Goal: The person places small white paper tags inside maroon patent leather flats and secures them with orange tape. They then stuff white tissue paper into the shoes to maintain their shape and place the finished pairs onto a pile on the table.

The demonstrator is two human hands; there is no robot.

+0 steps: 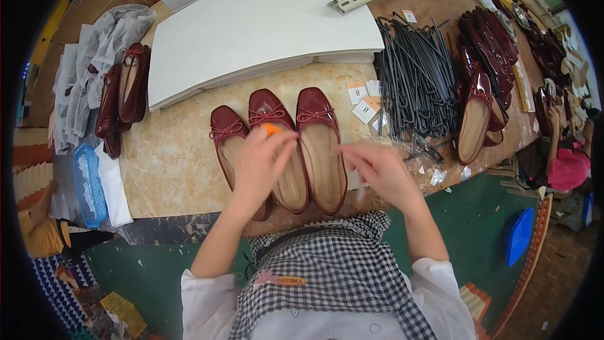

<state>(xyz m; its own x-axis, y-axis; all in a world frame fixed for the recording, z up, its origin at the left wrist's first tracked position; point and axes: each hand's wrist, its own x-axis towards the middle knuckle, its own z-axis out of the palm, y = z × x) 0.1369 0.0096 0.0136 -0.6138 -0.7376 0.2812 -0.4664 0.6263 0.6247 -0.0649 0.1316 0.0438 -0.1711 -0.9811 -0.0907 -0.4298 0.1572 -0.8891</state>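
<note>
Three glossy burgundy ballet flats with bows stand side by side at the table's front edge, toes away from me: a left flat [226, 118], a middle flat [263, 100] and a right flat [313, 97]. Over the left and middle flats, my left hand [264, 160] is closed round a small orange object [272, 128], mostly hidden by the fingers. My right hand [380, 170] is at the right flat's outer side, thumb and fingers pinched together and slightly blurred. Anything between those fingertips is too small to make out.
A stack of white board [264, 31] fills the back. Black hooked rods [418, 75] lie to the right, beside small tags [365, 111]. More burgundy flats [475, 116] crowd the far right; others [131, 82] sit left, near a blue basket [89, 186]. A co-worker [569, 167] is at far right.
</note>
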